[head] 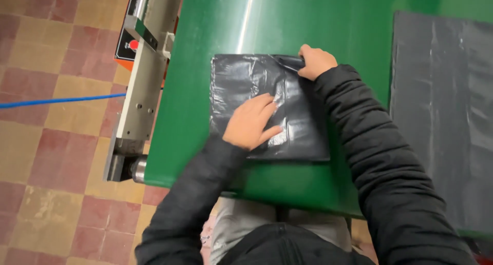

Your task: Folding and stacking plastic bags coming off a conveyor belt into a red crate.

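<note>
green table (215, 34) bears folded black bag (303, 131): left hand (251, 122) flat, right hand (316, 61) fingers pinching its corner.

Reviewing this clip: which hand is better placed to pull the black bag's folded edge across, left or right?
Probably the right hand: it already pinches the top right corner of the folded black plastic bag on the green table. The left hand lies flat on the bag's middle, better suited to pinning it down.

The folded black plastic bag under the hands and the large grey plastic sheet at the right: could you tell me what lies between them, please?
In the head view, a strip of bare green table surface separates the folded black plastic bag from the grey plastic sheet; nearer the person, the right arm's black sleeve crosses it.
</note>
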